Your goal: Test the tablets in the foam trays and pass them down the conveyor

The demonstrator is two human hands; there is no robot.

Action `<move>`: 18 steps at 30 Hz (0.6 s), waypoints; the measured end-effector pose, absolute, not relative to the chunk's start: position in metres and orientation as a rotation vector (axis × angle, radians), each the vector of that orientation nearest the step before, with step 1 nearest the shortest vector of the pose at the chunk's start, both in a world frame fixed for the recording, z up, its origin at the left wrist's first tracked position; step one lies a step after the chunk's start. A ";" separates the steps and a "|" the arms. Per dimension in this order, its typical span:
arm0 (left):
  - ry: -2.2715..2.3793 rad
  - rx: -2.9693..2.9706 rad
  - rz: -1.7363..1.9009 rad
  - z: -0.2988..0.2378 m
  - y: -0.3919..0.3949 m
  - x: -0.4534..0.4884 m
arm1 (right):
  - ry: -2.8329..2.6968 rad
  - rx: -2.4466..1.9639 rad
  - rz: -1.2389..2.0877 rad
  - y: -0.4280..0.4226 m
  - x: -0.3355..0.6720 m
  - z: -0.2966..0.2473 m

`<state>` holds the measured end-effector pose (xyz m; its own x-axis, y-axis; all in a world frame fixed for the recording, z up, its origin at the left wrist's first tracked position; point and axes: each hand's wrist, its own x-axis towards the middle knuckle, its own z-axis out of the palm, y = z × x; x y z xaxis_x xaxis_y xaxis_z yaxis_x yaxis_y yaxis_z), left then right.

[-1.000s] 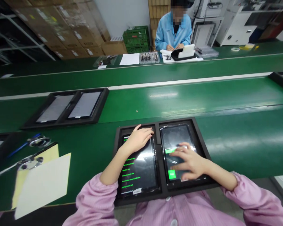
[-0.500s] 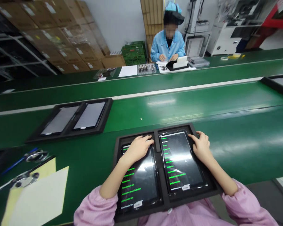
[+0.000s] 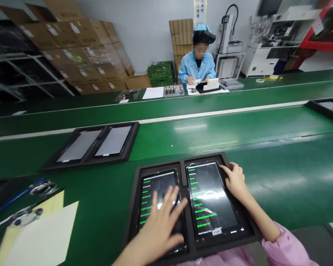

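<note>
A black two-compartment tray (image 3: 192, 240) lies in front of me, with a tablet in each compartment. Both screens list test items, mostly green, on black. Over the left tablet (image 3: 147, 188) is my left hand (image 3: 162, 225), fingers spread and slightly blurred, holding nothing; it hides the lower part of that screen. Whether it touches the glass I cannot tell. My right hand (image 3: 235, 181) grips the tray's upper right edge, its fingers curled over the rim and one digit reaching to the top corner of the right tablet (image 3: 213, 199).
A second tray (image 3: 86, 161) with two grey-screened tablets lies further left; another tray (image 3: 324, 111) is at the far right. Pale yellow paper (image 3: 44, 232) and a blue pen (image 3: 13, 199) lie at left. Across the green bench (image 3: 238, 125) sits a co-worker (image 3: 197, 66) in blue.
My left hand has moved from the top of the left tablet down towards me, and its fingers have spread. My right hand stays at the tray's edge. The camera view has tilted up slightly.
</note>
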<state>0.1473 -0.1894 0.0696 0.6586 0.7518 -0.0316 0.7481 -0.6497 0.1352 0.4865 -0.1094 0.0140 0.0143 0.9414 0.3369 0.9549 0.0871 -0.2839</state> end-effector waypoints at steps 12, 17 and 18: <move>1.554 3.127 0.884 -0.012 -0.208 0.183 | -1.566 -1.418 0.466 -0.077 0.515 0.024; 1.955 2.941 1.297 0.019 -0.080 0.198 | -1.480 -1.362 0.234 -0.088 0.506 0.035; 2.009 2.875 1.330 0.026 -0.063 0.200 | -1.506 -1.344 0.210 -0.090 0.505 0.034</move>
